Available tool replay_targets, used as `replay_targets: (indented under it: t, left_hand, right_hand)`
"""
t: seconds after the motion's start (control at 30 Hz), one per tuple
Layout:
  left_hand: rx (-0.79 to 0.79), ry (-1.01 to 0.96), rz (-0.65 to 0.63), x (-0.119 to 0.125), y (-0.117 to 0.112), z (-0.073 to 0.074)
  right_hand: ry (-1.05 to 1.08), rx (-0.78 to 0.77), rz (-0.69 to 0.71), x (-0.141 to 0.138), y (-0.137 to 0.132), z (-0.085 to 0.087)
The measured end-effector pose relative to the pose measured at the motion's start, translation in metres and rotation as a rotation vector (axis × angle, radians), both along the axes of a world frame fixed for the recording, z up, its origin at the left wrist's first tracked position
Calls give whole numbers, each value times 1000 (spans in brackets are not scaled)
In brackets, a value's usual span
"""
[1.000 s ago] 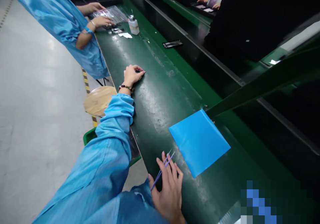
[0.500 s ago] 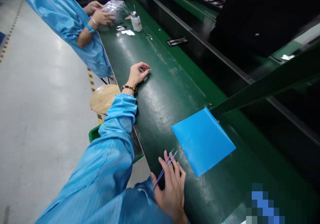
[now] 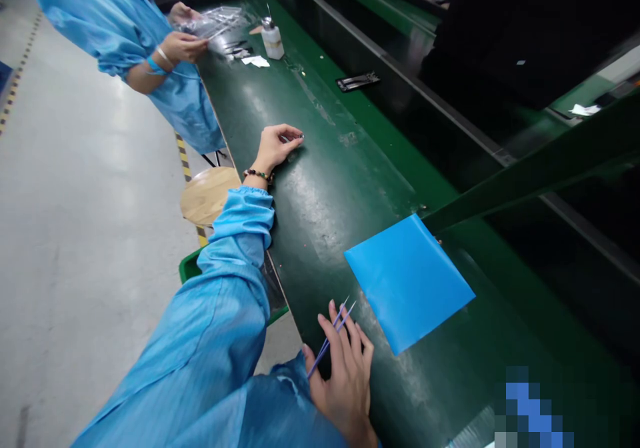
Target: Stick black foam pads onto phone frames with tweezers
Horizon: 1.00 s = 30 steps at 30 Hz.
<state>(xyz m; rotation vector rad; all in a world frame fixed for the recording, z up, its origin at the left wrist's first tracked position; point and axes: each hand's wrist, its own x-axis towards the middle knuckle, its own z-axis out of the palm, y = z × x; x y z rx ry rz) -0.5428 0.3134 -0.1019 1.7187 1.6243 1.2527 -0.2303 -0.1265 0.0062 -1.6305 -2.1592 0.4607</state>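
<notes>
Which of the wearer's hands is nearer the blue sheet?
Right. The right hand, with tweezers in it, is just off the blue sheet, beside its lower-left edge in the picture. The left hand is farther up the table, pinching a tiny item.

a single head-worn camera looks forward and down across the green bench (image 3: pixel 345 185)

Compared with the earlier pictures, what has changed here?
The co-worker's nearer hand has moved left in the picture, away from the bottle, and the clear plastic is at a new angle. Unchanged: the left hand pinches a small thing, the right hand holds tweezers, the blue sheet lies on the table.
</notes>
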Motion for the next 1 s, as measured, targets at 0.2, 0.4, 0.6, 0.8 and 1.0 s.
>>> replay_targets:
  t: [0.2, 0.4, 0.6, 0.8, 1.0]
  left_hand:
    - [-42, 3, 6, 3, -2, 5]
    - [-49, 18, -2, 5, -5, 8]
    - [-55, 33, -18, 5, -5, 8]
    - [-40, 60, -9, 6, -8, 10]
    - [-71, 137, 1, 4, -7, 6]
  right_hand:
    - [73, -66, -84, -3, -6, -3]
    - [25, -51, -34, 0, -4, -3]
    - [40, -30, -50, 0, 0, 1]
    - [-10, 4, 16, 3, 2, 1]
    - [-44, 9, 31, 6, 0, -3]
